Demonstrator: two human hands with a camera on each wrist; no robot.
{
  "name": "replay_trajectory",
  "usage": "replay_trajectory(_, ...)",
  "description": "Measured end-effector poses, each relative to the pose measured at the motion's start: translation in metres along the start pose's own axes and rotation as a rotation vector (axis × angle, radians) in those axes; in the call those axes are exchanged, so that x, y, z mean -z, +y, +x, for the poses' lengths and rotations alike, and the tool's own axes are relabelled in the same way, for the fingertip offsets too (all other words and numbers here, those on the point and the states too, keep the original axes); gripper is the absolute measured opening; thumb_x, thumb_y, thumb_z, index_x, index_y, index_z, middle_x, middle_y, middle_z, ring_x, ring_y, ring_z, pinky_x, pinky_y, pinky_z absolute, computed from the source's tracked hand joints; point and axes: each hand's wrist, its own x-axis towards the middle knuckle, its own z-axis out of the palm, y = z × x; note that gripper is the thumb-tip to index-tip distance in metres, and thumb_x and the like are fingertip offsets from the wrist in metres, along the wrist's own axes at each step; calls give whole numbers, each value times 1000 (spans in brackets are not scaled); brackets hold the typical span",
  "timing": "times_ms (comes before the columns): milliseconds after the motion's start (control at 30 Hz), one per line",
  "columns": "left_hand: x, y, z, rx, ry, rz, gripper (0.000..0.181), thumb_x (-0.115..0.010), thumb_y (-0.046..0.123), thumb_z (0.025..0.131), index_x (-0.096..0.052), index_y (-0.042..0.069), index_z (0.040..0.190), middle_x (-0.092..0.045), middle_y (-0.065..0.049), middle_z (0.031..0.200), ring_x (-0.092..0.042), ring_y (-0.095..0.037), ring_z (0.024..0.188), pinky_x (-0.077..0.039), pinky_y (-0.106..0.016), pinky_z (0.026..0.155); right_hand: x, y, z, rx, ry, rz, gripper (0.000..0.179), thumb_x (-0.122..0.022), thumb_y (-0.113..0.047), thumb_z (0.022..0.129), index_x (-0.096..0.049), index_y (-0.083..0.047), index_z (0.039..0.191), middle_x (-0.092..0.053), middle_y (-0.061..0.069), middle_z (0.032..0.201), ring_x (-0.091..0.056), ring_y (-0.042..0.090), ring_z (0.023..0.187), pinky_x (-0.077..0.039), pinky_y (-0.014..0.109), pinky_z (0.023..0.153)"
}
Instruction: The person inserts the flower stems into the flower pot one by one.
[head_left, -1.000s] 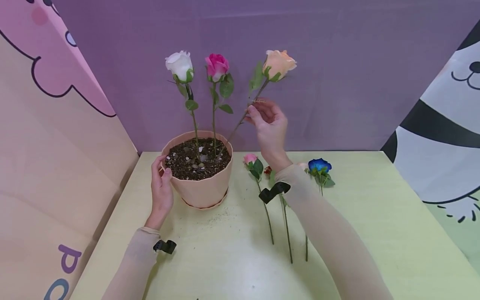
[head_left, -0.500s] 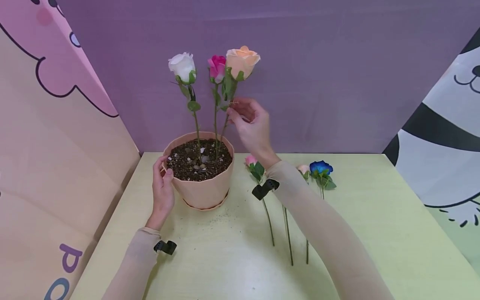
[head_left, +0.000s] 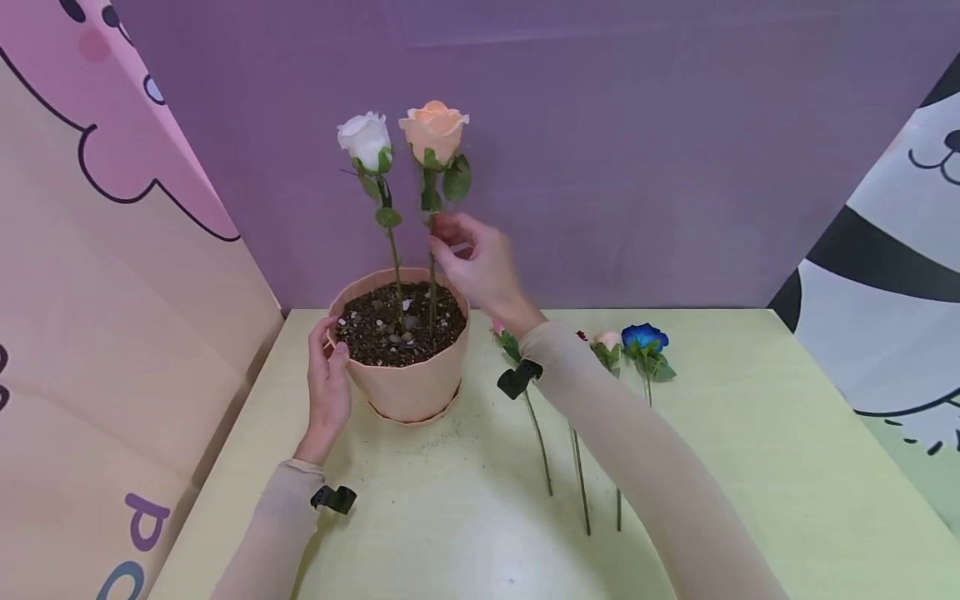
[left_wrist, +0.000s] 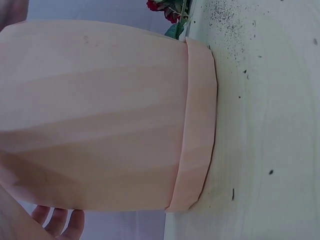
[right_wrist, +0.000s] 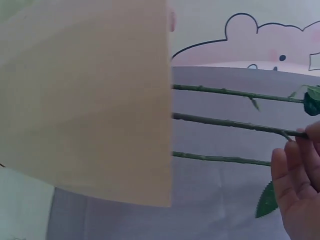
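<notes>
"What do we see the left hand (head_left: 328, 392) doing?"

"It holds the pot (head_left: 405, 387) by its left side, near the rim, fingers and thumb bent round the wall. In the left wrist view we catch three fingertips at the pot's edge."

"And the right hand (head_left: 480, 258)?"

"We see it pinching the peach rose (head_left: 435, 133) by the stem, between thumb and fingers, just below the leaves."

"Where do we find that rose?"

"Over the right half of the pot, nearly upright. Its stem runs down to the soil (head_left: 367, 337), though we cannot tell whether its end is in it. Just left of it the white rose (head_left: 365, 140) stands in the pot, leaning slightly left."

"Do we make out more from the right wrist?"

"Three stems (right_wrist: 220, 121) side by side, the middle one in the fingers."

"What lies about?"

"On the table (head_left: 450, 533), right of the pot, we have the pink rose (head_left: 498, 327), partly behind the arm, then the pale rose (head_left: 607, 339) near the blue rose (head_left: 643, 337). The pot sits on a saucer (head_left: 414, 419), with dark crumbs (left_wrist: 225, 25) near it."
</notes>
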Motion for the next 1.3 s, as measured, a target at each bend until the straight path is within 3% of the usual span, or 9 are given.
replay_trajectory(300, 1, -1, 0, 0, -13, 5, 47, -38, 20, 113, -37, 6, 157, -38, -18, 164, -45, -33, 127, -35, -39, 103, -16, 17, -10, -1, -51, -48, 21, -68, -15, 104, -77, -2, 117, -80, 14, 106, -75, 29, 90, -56, 23, 76)
replay_trajectory(567, -3, 0, 1, -20, -17, -16, 48, -39, 21, 112, -37, 5, 157, -37, -17, 166, -45, -38, 134, -35, -38, 106, -28, 23, -21, 3, -23, -70, 23, -63, -15, 107, -76, 0, 118, -80, 17, 104, -75, 34, 92, -54, 24, 72)
replay_trajectory(800, -5, -1, 1, -13, -16, -17, 49, -39, 22, 111, -38, 6, 157, -39, -18, 164, -46, -38, 132, -36, -36, 104, -32, 30, -30, 20, 37, -115, 22, -63, -14, 106, -76, -1, 117, -82, 12, 102, -77, 28, 93, -61, 34, 81)
replay_trajectory(1067, -1, -1, 4, -17, -5, 7, 48, -38, 23, 111, -38, 6, 157, -41, -18, 162, -47, -35, 128, -35, -36, 103, -44, 43, -35, 84, 55, -60, 20, -59, -11, 108, -75, 1, 114, -80, 12, 98, -74, 30, 83, -48, 21, 67)
replay_trajectory(1300, -1, -2, 4, 1, -1, 6, 50, -38, 24, 111, -38, 7, 158, -41, -18, 162, -45, -30, 126, -35, -35, 103, -47, 46, -35, 82, 42, -50, 19, -62, -10, 106, -75, 0, 114, -81, 12, 94, -76, 31, 82, -50, 21, 67)
